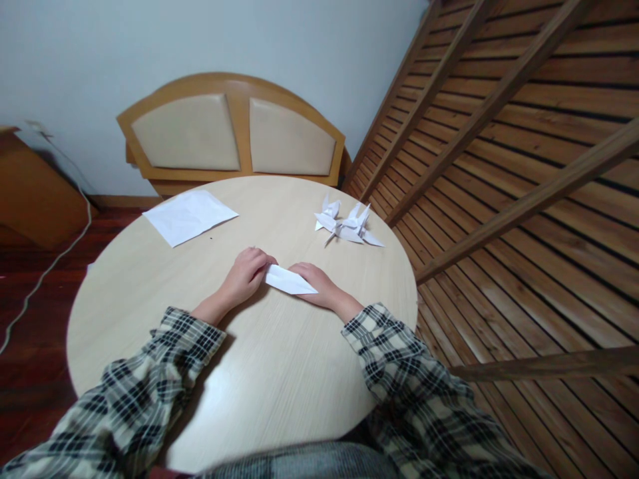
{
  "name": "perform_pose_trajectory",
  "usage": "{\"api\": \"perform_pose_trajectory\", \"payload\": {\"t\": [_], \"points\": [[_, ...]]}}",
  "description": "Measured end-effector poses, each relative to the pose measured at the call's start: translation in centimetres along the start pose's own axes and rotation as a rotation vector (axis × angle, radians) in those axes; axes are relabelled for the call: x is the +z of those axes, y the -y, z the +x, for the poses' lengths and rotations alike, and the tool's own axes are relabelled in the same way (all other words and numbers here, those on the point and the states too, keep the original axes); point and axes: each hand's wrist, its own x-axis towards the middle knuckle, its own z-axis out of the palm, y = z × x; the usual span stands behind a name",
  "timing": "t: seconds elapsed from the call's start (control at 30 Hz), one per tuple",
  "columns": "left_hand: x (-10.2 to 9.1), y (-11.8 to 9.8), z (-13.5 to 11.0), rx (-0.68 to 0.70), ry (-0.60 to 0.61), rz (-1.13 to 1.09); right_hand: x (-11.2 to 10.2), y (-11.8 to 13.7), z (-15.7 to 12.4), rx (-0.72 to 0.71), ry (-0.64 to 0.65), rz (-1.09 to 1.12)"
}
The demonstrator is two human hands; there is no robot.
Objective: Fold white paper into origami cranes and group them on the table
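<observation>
A long, narrow folded piece of white paper (289, 279) lies between my hands, pointed at its right end, just above the table. My left hand (251, 269) is closed on its left end, with the fingers curled and the fingertips partly hidden. Along the far right side of the paper rests my right hand (315, 283), its fingers bent behind the paper and mostly out of sight. Several white origami cranes (349, 226) sit close together beyond my right hand.
The round pale wooden table (279, 372) carries a stack of white paper sheets (190, 214) at its far left. Behind it stands a padded headboard (229, 83) against the wall. A slatted wooden partition (524, 199) rises close on the right. A cable (54, 263) runs over the floor at left.
</observation>
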Motion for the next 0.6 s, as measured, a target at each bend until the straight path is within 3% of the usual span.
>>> {"api": "perform_pose_trajectory", "payload": {"t": [0.17,0.37,0.6], "points": [[0.4,0.1,-0.1,0.036,0.07,0.059,0.0,0.4,-0.1,-0.018,-0.06,0.009],[0.7,-0.1,-0.1,0.042,0.114,0.061,0.6,-0.1,0.2,-0.149,0.041,-0.085],[0.9,0.0,-0.2,0.01,-0.043,0.112,0.4,-1.1,0.3,-0.04,-0.076,-0.216]]}}
